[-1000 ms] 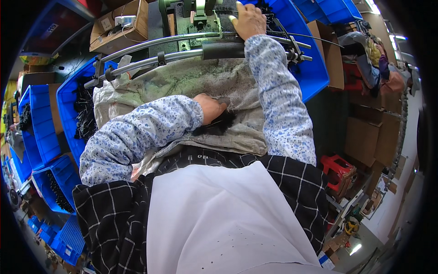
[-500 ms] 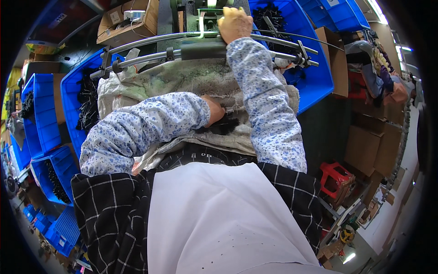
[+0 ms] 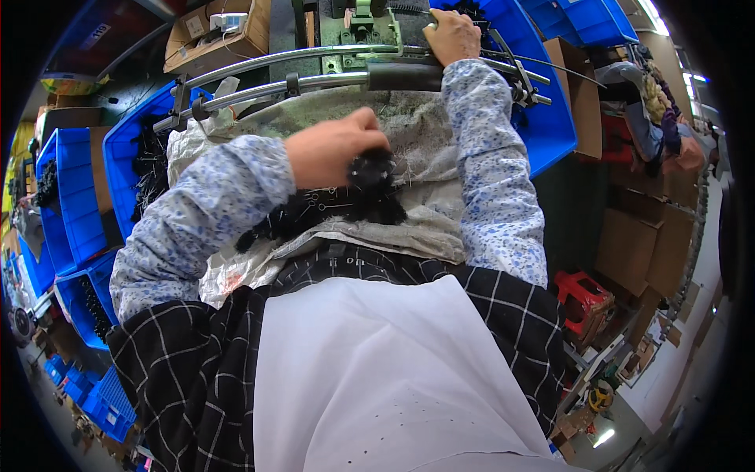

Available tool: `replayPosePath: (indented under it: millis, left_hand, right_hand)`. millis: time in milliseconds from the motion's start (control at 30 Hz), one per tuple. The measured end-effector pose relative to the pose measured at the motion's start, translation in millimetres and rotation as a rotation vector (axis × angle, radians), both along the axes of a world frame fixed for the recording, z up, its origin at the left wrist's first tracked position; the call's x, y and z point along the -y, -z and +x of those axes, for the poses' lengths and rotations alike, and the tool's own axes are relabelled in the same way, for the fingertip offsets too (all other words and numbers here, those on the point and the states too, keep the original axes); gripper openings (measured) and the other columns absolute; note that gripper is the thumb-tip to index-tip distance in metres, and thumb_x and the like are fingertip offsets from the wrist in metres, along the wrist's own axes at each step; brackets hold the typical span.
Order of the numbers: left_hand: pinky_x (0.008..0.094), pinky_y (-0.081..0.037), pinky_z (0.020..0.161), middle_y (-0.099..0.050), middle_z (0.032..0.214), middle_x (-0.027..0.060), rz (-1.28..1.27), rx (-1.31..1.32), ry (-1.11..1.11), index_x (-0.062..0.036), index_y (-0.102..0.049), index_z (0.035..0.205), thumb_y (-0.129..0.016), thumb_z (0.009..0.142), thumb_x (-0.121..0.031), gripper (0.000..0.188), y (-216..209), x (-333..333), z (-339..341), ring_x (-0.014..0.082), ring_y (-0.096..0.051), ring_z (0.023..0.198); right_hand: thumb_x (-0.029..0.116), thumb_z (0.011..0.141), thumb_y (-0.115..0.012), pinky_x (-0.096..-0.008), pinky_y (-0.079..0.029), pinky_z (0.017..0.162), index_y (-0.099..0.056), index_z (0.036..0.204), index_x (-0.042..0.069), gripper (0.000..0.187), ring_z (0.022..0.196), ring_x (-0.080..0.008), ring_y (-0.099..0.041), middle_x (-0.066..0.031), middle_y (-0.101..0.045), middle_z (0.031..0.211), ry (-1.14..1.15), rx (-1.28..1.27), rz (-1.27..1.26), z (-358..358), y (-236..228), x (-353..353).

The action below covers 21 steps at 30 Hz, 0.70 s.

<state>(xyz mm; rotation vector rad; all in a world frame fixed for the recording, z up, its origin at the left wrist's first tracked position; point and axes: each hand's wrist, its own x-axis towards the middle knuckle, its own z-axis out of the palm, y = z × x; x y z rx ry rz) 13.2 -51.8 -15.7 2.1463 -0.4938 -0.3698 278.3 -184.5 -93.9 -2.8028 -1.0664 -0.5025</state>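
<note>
My left hand (image 3: 334, 149) is closed, its fingers pinched on a small black bristle brush (image 3: 371, 167) held above my lap. Below it, more black brushes with thin wire loop ends (image 3: 334, 206) lie in a pile on a worn pale sackcloth (image 3: 421, 161). My right hand (image 3: 456, 35) is curled at the right part of a metal machine (image 3: 363, 35), just behind two steel rails (image 3: 322, 77). Its fingertips and whatever they grip are hidden. A dark sleeve (image 3: 405, 76) sits on the front rail, near that hand.
Blue bins (image 3: 550, 145) holding black brushes stand on both sides. A cardboard box (image 3: 216, 39) with a white device is behind the rails at left. At right are a red stool (image 3: 580, 303), cardboard sheets (image 3: 625, 256) and another person (image 3: 649, 126).
My left hand has risen from the lap pile, bringing up a black brush and uncovering the others. My right hand has moved right, together with the dark sleeve and a bent rod.
</note>
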Motion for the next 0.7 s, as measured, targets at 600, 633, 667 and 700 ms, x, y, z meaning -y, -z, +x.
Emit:
replayPosePath:
  millis: [600, 633, 667, 700]
  left_hand:
    - [0.0319, -0.048, 0.081, -0.059, 0.094, 0.0076, -0.178, -0.208, -0.246, -0.0050, -0.053, 0.107, -0.072, 0.076, -0.009, 0.037, 0, -16, 1, 0.0162, -0.056, 0.085]
    - [0.0324, -0.048, 0.080, -0.059, 0.093, 0.0080, -0.184, -0.100, -0.242, -0.0040, -0.053, 0.107, -0.072, 0.076, -0.009, 0.037, 4, -15, 0, 0.0166, -0.057, 0.085]
    - [0.0329, -0.048, 0.080, -0.059, 0.092, 0.0083, -0.189, 0.010, -0.238, -0.0030, -0.053, 0.106, -0.072, 0.075, -0.009, 0.037, 11, -15, 0, 0.0170, -0.058, 0.085]
    - [0.0334, -0.048, 0.079, -0.060, 0.090, 0.0087, -0.198, 0.119, -0.231, -0.0020, -0.053, 0.106, -0.073, 0.075, -0.009, 0.037, 15, -15, 0, 0.0175, -0.058, 0.084]
  right_hand:
    - [0.021, 0.084, -0.064, -0.0273, -0.049, 0.066, -0.062, 0.112, 0.010, 0.030, 0.076, -0.0172, -0.060, -0.0084, -0.064, 0.090, -0.447, -0.442, 0.386, -90, -93, 36]
    - [0.018, 0.083, -0.067, -0.0231, -0.047, 0.060, -0.061, 0.112, 0.008, 0.032, 0.070, -0.0126, -0.056, -0.0078, -0.062, 0.090, -0.619, -0.630, 0.420, -125, -96, 28]
    - [0.022, 0.083, -0.065, -0.0264, -0.049, 0.062, -0.062, 0.107, 0.006, 0.029, 0.072, -0.0173, -0.060, -0.0096, -0.062, 0.090, -0.600, -0.695, 0.399, -152, -100, 21]
    - [0.026, 0.084, -0.064, -0.0297, -0.051, 0.065, -0.062, 0.102, 0.005, 0.028, 0.074, -0.0220, -0.063, -0.0114, -0.062, 0.090, -0.577, -0.761, 0.376, -174, -105, 19]
